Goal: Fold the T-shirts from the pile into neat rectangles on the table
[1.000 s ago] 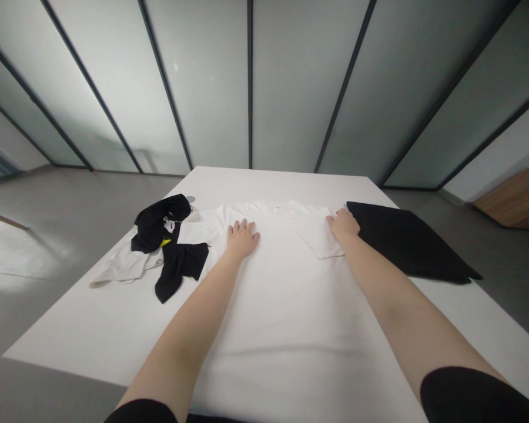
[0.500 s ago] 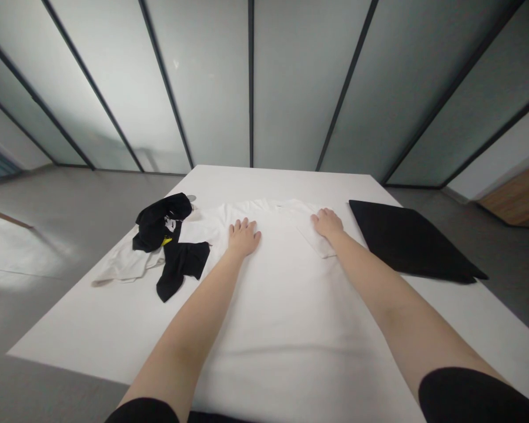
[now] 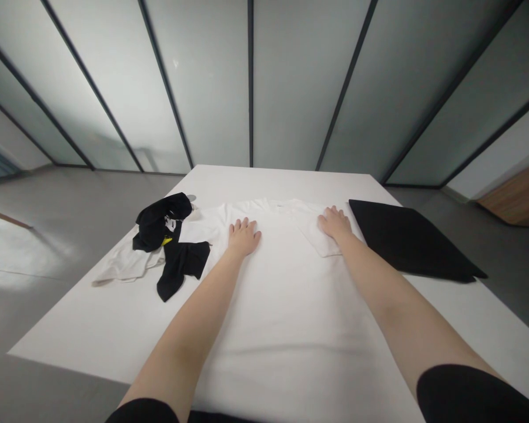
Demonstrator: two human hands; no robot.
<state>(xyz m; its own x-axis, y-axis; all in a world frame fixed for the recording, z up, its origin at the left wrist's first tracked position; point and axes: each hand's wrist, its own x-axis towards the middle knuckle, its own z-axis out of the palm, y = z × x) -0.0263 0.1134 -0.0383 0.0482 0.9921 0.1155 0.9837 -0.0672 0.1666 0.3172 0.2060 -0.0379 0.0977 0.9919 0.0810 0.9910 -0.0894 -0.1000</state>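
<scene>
Lying flat: a white cotton T-shirt (image 3: 268,305) is spreading across the middle of a white table (image 3: 57,343), its soft knit mostly smooth, with one shallow crease over the near part and its neckline toward 12 o'clock.

Folding over: a squared flap of the shirt (image 3: 318,239) is resting on the shirt's body at 1 o'clock.

Left hand (image 3: 243,237): pressing palm down on the shirt at 11 o'clock, fingers slightly spread, pinching nothing.

Right hand (image 3: 334,224): pressing palm down on the flap at 1 o'clock, fingers loosely spread, pinching nothing, just beside a black cloth.

Black cloth (image 3: 405,238): lying flat and smooth at 2 o'clock, forming a rough diamond.

Heap at 10 o'clock: a crumpled black garment (image 3: 161,222) showing a small white label and a yellow patch is sitting on a bunched off-white cloth (image 3: 126,264), with a black fabric length (image 3: 180,269) trailing toward 9 o'clock.

Surroundings: frosted glass panels (image 3: 207,88) in dark frames are standing beyond the table at 12 o'clock.
</scene>
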